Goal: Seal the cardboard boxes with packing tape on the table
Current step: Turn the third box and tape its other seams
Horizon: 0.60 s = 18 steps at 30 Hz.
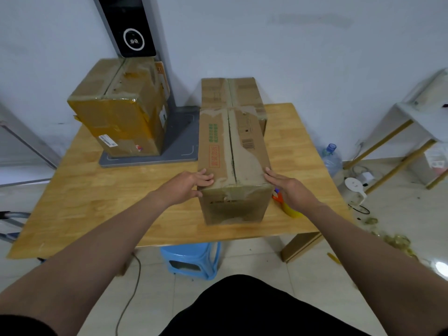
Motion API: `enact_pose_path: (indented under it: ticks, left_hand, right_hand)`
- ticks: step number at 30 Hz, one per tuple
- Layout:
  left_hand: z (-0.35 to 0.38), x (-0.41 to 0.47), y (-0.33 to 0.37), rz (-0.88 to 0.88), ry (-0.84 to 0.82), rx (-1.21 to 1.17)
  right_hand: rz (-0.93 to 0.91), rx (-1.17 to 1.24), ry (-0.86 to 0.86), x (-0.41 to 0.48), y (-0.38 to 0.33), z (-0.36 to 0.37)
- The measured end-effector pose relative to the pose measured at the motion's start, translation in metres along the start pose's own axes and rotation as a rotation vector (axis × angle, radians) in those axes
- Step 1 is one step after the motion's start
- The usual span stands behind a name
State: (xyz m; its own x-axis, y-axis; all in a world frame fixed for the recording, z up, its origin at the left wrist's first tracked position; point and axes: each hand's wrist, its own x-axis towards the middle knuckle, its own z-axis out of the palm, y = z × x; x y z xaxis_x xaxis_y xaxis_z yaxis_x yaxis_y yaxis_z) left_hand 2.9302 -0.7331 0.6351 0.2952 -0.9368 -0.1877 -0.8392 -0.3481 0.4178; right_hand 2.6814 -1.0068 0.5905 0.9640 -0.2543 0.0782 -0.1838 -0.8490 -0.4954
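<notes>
A long cardboard box (pixel 234 163) lies lengthwise on the wooden table (pixel 101 202), its top flaps meeting along a middle seam. My left hand (pixel 191 184) grips the box's near left top corner, fingers over the top edge and thumb on the front face. My right hand (pixel 286 187) presses flat against the near right edge, fingers straight. A tape dispenser (pixel 289 207) with yellow and orange parts lies on the table just right of the box, partly hidden by my right wrist. A second box (pixel 232 93) sits behind the first. A taped box (pixel 118 110) stands at the back left.
The taped box rests on the grey base (pixel 179 141) of a standing device (pixel 131 27). A blue plastic stool (pixel 191 259) sits under the table's near edge. On the floor to the right are a water bottle (pixel 331 158), a white kettle (pixel 352 190) and a white shelf (pixel 424 105).
</notes>
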Motion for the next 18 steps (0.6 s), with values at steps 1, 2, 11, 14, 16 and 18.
enact_pose_path:
  ticks: [1, 2, 11, 14, 16, 18]
  left_hand:
    - [0.000, 0.000, 0.003, -0.015, 0.000, -0.003]
    - [-0.001, 0.000, 0.007, -0.037, 0.006, -0.007]
    - [0.002, 0.007, 0.050, -0.192, 0.007, -0.010]
    - [0.016, 0.013, 0.068, -0.219, -0.022, 0.008]
    - [0.025, 0.023, 0.076, -0.270, 0.004, 0.115]
    - [0.029, 0.035, 0.086, -0.360, -0.009, 0.152]
  right_hand:
    - [0.005, -0.062, 0.006, 0.000, 0.000, 0.001]
    - [0.013, -0.120, 0.024, 0.000, -0.002, 0.001]
    - [-0.134, -0.008, 0.092, 0.009, -0.035, 0.004]
    - [-0.107, 0.199, 0.027, 0.013, -0.055, 0.010]
    - [-0.049, 0.275, 0.012, 0.016, -0.060, 0.010]
    - [-0.037, 0.262, 0.042, 0.016, -0.062, 0.007]
